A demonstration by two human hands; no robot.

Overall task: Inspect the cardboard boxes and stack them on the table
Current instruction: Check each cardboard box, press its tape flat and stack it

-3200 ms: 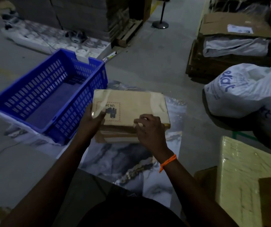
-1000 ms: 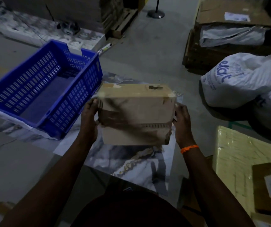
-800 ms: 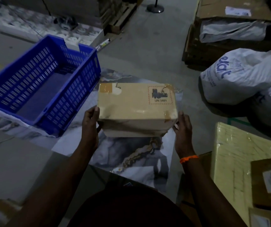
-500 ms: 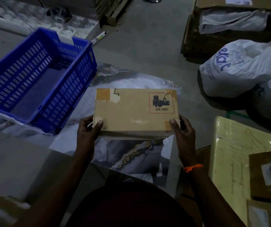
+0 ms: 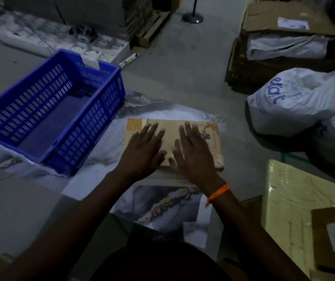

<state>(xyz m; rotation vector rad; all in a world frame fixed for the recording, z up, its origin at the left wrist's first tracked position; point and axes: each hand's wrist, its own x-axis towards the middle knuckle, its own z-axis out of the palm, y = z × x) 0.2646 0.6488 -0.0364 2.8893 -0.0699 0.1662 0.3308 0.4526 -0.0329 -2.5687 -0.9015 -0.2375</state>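
**Both palms flat on top cardboard box, marble table**

Obs. 1: The cardboard box [image 5: 170, 127] lies flat, broad face up, on the marble-patterned table [image 5: 162, 203], toward its far right part. Under its near edge a paler strip shows, the edge of a second box [image 5: 162, 178], so the top box sits on 1 other. I cannot tell whether more lie beneath.

Obs. 2: The left hand [image 5: 144, 147] rests palm down on the left half of the box top, fingers straight and spread, pointing away from the person. It grips nothing.

Obs. 3: The right hand [image 5: 193, 151] lies the same way on the right half, fingers straight, partly covering a dashed-border label near the far right corner. It also grips nothing. The thumbs of the 2 hands are near each other at the middle of the box, with bare cardboard between them. An orange wristband [image 5: 217, 192] is on the right wrist.

Obs. 4: A blue slotted crate [image 5: 93, 116] stands on the left part of the table, just beside the box but apart from it. Nothing is visible inside.

Obs. 5: On the floor to the right are white sacks [image 5: 296, 102] with blue lettering. At near right is a yellow wrapped block [image 5: 288, 199], with a brown labelled carton [image 5: 332, 236] on top.

Lighting is dim and the label print is not legible.
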